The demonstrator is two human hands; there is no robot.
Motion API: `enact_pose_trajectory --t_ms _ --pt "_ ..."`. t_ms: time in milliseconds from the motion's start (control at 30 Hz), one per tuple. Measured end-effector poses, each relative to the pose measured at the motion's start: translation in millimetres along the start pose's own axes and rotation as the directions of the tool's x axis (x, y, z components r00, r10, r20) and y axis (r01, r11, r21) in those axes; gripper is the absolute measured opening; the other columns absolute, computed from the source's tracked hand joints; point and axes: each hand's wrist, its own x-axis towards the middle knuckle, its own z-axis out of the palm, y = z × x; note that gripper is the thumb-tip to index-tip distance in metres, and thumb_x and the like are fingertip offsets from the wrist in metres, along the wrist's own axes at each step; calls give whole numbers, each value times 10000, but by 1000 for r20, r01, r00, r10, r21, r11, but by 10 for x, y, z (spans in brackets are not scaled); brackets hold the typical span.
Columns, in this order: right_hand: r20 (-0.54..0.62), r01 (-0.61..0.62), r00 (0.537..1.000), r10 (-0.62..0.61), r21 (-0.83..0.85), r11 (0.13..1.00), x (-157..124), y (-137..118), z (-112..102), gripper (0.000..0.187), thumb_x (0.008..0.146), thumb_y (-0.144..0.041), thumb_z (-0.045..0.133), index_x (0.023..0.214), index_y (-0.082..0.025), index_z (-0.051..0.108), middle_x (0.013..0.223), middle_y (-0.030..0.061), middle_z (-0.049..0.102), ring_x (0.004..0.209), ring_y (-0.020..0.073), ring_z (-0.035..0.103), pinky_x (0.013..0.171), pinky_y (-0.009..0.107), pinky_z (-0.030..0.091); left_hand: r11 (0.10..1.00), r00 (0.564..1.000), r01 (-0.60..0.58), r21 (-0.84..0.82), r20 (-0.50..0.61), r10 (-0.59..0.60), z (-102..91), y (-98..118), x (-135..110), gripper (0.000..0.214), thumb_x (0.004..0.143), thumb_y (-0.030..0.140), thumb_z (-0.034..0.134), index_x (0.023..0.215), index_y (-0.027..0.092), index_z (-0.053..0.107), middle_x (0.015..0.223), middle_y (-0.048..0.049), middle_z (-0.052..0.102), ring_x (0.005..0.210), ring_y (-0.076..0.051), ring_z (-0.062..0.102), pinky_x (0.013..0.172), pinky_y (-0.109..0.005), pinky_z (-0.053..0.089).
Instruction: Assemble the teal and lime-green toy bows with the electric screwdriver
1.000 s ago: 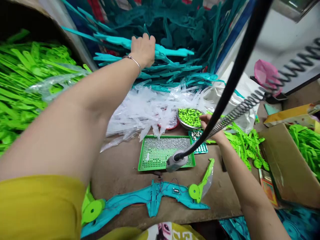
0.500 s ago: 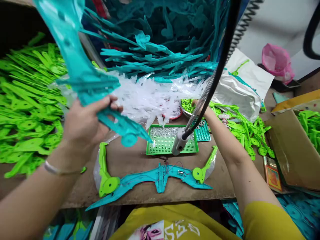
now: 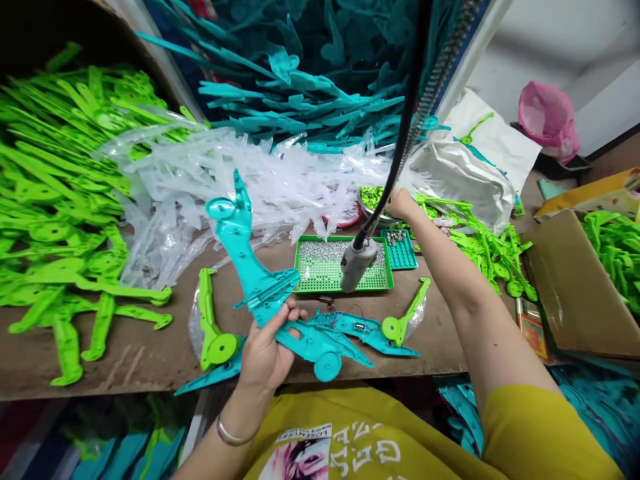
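Note:
A teal plastic bow-shaped part (image 3: 245,260) is gripped at its middle by my left hand (image 3: 270,347), tilted over the front of the table. Below and behind it lies another teal bow-shaped part (image 3: 380,340), carrying thin wires and a green arm (image 3: 215,340) at each end. My right hand (image 3: 400,203) reaches to the bowl (image 3: 384,219) of small green pieces (image 3: 371,197); its fingers are mostly hidden in the bowl. An electric screwdriver (image 3: 357,263) hangs over the green tray (image 3: 345,291) of screws.
Green arms (image 3: 55,200) are heaped at left, clear plastic pieces (image 3: 250,173) across the middle, teal parts (image 3: 300,107) at the back. A teal tray (image 3: 403,257) sits beside the screws. A cardboard box (image 3: 575,287) stands at right; the screwdriver's black cable (image 3: 407,120) crosses the view.
My left hand has brought the teal bow-shaped part down and right, over the one on the table. My right hand stays at the bowl. The hanging screwdriver has shifted slightly left.

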Motion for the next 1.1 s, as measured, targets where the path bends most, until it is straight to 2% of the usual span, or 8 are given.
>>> enact_pose_trajectory --t_ms 233,367,567,667,767,867,967,1100 --pt "-215 4 974 69 323 947 -352 107 -59 348 888 -159 483 1160 -121 697 1088 116 772 894 207 731 849 342 589 999 998 49 -19 33 -48 -55 -214 -90 286 630 201 911 815 126 706 774 -12 644 691 -130 651 536 -183 546" --pt "-203 93 976 81 723 685 -892 159 186 355 843 -283 611 1159 -160 715 1007 89 774 723 179 725 711 342 615 991 993 114 -65 33 -112 -126 -273 -88 250 728 247 862 849 127 679 759 -13 626 701 -133 647 535 -184 530" --pt "-126 -75 970 209 660 747 -1415 318 714 303 816 -302 627 1027 -149 781 947 104 797 825 234 745 827 419 614 998 998 20 -58 57 -17 -98 -419 -104 308 741 311 888 837 150 642 787 5 647 661 -100 619 594 -197 545" --pt "-176 -73 956 233 630 773 -1583 331 733 297 818 -291 630 1029 -155 789 1022 111 798 919 244 731 937 451 574 997 995 -49 -51 86 54 -61 -477 -110 345 715 342 910 825 150 645 803 11 661 632 -83 596 615 -205 552" --pt "-220 -17 948 231 689 724 -1887 151 608 276 842 -324 646 1024 -170 783 940 81 789 789 203 705 825 395 591 995 993 -86 -53 81 90 -20 -496 -115 329 753 358 879 819 160 625 788 15 655 620 -80 585 638 -222 561" --pt "-173 85 981 87 790 607 -2319 -194 413 165 839 -308 698 948 -214 779 874 45 769 754 186 704 727 348 594 994 993 -94 -60 65 98 28 -482 -114 291 809 356 824 827 177 595 771 25 637 602 -77 562 696 -266 586" --pt "-128 208 974 -186 828 521 -2711 -531 240 111 878 -229 676 868 -253 784 893 41 780 842 196 734 756 353 608 995 995 -73 -73 68 78 70 -448 -99 270 843 353 783 833 196 565 745 37 606 584 -73 537 713 -270 584" --pt "-121 284 939 -323 802 526 -2994 -759 201 160 895 -156 645 887 -258 768 896 26 792 862 189 752 793 351 611 998 999 -11 -57 49 14 118 -385 -89 288 897 405 710 788 196 544 662 41 538 552 -72 518 616 -212 525"
